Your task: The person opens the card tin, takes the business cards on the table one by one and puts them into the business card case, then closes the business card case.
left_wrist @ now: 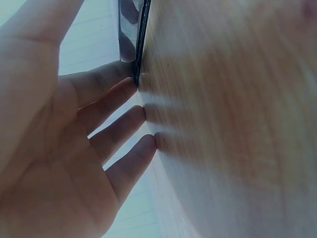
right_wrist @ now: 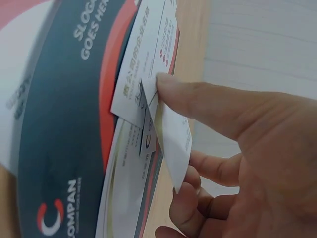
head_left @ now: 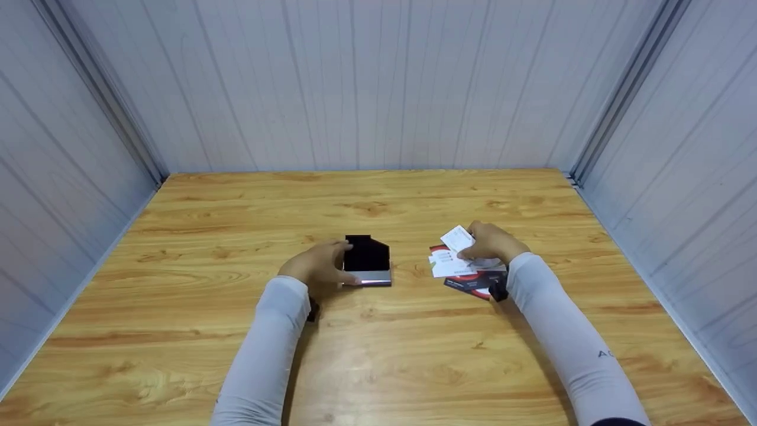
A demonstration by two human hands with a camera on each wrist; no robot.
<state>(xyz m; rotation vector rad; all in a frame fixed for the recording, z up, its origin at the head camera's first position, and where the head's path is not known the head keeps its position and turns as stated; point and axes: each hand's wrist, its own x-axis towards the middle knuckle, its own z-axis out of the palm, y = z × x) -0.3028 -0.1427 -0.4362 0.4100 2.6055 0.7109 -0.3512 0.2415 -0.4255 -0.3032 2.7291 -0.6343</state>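
Note:
An open business card case (head_left: 367,260), black inside with a shiny silver front strip, lies on the table. My left hand (head_left: 316,263) holds it by its left side, thumb on the silver strip and fingers at the far left edge. In the left wrist view, other fingertips touch the tabletop beside the case (left_wrist: 130,39). My right hand (head_left: 494,242) pinches a white business card (head_left: 457,238), tilted up, between thumb and fingers. Beneath it lies a loose spread of business cards (head_left: 467,283), some white, some dark with red curves and print; the hand covers part of them.
The wood-grain table (head_left: 366,201) reaches to a pale panelled wall (head_left: 378,89) at the back. Similar walls stand at left and right. Bare tabletop separates the case from the cards.

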